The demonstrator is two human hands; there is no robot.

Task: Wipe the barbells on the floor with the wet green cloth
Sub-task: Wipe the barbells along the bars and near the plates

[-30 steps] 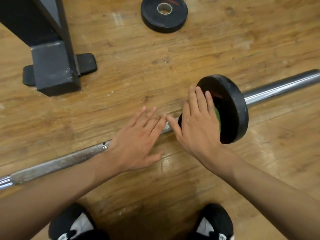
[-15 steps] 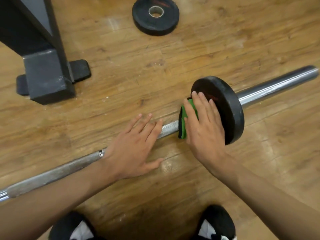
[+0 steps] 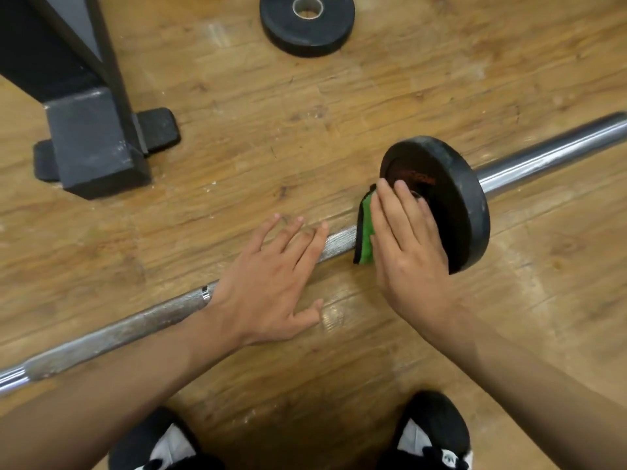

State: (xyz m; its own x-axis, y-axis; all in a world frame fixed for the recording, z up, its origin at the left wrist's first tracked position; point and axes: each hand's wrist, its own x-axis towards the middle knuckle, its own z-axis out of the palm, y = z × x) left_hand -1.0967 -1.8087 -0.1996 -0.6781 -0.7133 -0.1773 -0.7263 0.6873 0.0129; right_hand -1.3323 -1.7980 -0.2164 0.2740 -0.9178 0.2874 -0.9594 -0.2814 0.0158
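Observation:
A steel barbell point(image 3: 142, 322) lies on the wooden floor, running from lower left to upper right. One black weight plate point(image 3: 464, 195) stands on it. My right hand point(image 3: 409, 245) presses the green cloth point(image 3: 365, 232) with straight fingers against the inner face of that plate, right beside the bar. Only a strip of the cloth shows past my hand. My left hand point(image 3: 271, 283) rests flat on the knurled bar, fingers straight, a short gap left of the cloth.
A loose black weight plate point(image 3: 307, 23) lies flat on the floor at the top. The dark metal foot of a rack point(image 3: 91, 144) stands at upper left. My two shoes point(image 3: 431, 439) are at the bottom edge.
My right hand has slid toward me and left along the plate's face with the cloth, which now shows more. My left hand has stayed flat on the bar.

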